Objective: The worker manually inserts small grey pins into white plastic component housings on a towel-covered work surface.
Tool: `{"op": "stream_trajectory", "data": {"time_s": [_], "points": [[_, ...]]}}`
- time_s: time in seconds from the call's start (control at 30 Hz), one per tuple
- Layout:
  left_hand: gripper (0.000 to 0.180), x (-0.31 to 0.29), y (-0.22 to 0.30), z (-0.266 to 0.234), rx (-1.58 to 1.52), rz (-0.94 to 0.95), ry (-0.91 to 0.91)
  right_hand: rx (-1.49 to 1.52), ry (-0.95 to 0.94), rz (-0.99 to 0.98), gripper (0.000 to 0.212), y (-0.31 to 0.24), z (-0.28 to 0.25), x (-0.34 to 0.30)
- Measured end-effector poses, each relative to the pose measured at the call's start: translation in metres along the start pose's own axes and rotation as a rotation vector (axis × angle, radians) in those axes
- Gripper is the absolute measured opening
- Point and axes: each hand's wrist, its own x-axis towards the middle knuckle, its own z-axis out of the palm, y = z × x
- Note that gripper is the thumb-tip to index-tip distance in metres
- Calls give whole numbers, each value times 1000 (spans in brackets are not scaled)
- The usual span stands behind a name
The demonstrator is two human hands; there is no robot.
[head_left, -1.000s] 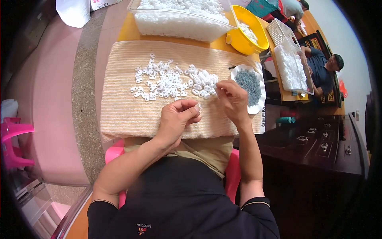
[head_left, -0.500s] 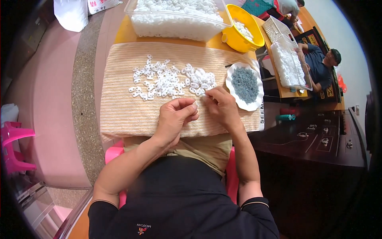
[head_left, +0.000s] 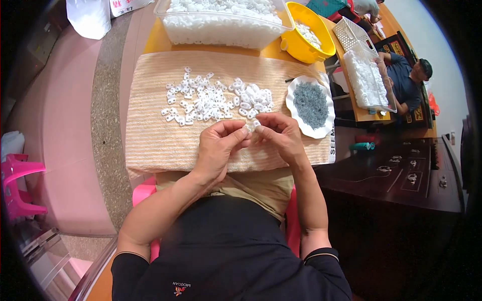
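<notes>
My left hand (head_left: 223, 145) is closed in a pinch over the towel, with a small white plastic piece (head_left: 247, 128) at its fingertips, mostly hidden. Close beside it, my right hand (head_left: 279, 136) pinches a small white oval piece (head_left: 256, 123) between thumb and finger. The two hands almost meet. Just beyond them lie a loose pile of white two-holed pieces (head_left: 205, 103) and, to its right, a heap of smooth white oval pieces (head_left: 255, 98). A white scalloped plate (head_left: 325, 131) full of tiny grey parts (head_left: 310, 104) sits right of my right hand.
The striped towel (head_left: 150, 145) covers the table before me. At its far edge stand a clear bin (head_left: 221, 37) of white pieces and a yellow basin (head_left: 324, 47). On the right, a person (head_left: 405, 83) sits by another bin (head_left: 369, 83). A pink stool (head_left: 20, 185) is at left.
My right hand has come from the edge of the oval heap toward my left hand, bringing a white oval piece. My left hand has barely moved.
</notes>
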Motion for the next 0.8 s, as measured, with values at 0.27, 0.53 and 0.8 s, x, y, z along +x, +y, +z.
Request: {"op": "stream_trajectory", "data": {"time_s": [0.27,0.53,0.8], "points": [[14,2,-1,-1,-49,-4,13,73,-60,37,24,1,7,-2],[14,3,-1,-3,-64,-31,28,56,-97,54,27,3,7,-2],[15,4,-1,-3,-51,-40,36,190,-127,87,22,3,7,-1]]}}
